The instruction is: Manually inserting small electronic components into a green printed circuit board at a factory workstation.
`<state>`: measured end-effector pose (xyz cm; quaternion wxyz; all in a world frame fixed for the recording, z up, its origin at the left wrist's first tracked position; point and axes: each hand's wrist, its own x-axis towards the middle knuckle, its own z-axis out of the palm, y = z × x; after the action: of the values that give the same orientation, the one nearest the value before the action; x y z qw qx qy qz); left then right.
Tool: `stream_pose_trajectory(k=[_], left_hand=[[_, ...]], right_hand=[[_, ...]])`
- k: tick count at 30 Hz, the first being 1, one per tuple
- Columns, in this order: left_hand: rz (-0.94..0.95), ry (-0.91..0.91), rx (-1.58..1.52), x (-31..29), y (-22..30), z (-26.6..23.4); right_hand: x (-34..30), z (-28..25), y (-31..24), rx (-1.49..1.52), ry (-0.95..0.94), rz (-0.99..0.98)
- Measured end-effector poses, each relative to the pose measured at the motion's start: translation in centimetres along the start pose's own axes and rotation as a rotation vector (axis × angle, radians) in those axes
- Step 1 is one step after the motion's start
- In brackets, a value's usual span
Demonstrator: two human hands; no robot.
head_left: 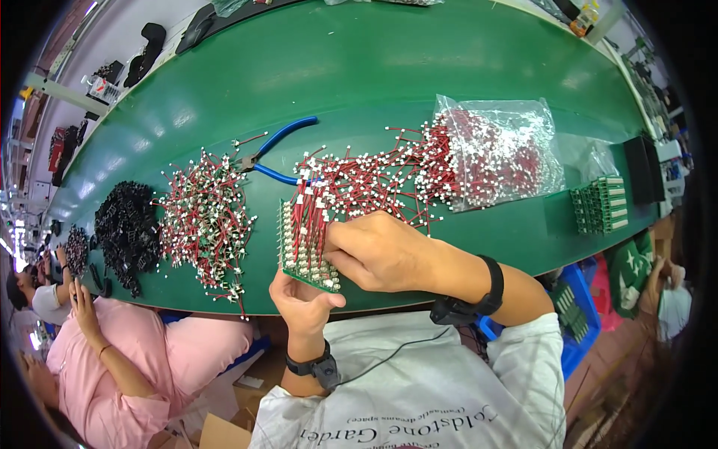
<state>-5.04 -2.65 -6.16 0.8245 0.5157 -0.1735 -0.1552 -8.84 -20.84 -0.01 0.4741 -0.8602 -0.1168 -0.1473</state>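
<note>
My left hand (303, 305) grips a green circuit board panel (327, 283) from below, near the table's front edge. Rows of white connectors cover the panel, and red wire leads (305, 224) with white plugs stand over its left and far part. My right hand (385, 251) is closed at the panel's right side, fingers curled in a pinch against the leads. Its fingertips are partly hidden, so what they hold cannot be made out. Just beyond the panel lies a loose heap of red leads (366, 179), beside blue-handled cutting pliers (283, 138).
A clear bag of red leads (516, 161) lies right of the heap. Further right are stacked green boards (598, 206) and a black box (643, 170). To the left are wired small boards (206, 224) and black parts (127, 232). A person in pink (120, 367) sits at left.
</note>
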Motion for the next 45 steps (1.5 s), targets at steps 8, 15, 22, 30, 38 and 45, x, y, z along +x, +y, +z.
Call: stream_pose_trajectory(k=[8, 15, 22, 30, 38, 45], left_hand=[[-0.015, 0.103, -0.15, 1.4, 1.7, 0.2], [0.008, 0.147, -0.051, 1.4, 1.2, -0.5], [-0.019, 0.136, -0.116, 1.7, 1.6, -0.8], [-0.016, 0.106, -0.114, 1.7, 2.1, -0.8], [-0.019, 0.1, -0.095, 1.4, 1.8, -0.5], [-0.013, 0.105, -0.111, 1.8, 1.8, -0.2]], right_hand=[[1.5, -2.4, 2.1, -0.132, 0.238, -0.08], [2.6, -3.1, 5.2, -0.497, 0.336, 0.082], [2.9, -2.7, 6.5, -0.446, 0.267, 0.036], [2.5, -4.0, 4.4, -0.075, 0.374, 0.147], [2.3, -4.0, 4.3, 0.652, 0.512, 0.211], [2.1, -4.1, 2.9, 0.383, 0.429, 0.171]])
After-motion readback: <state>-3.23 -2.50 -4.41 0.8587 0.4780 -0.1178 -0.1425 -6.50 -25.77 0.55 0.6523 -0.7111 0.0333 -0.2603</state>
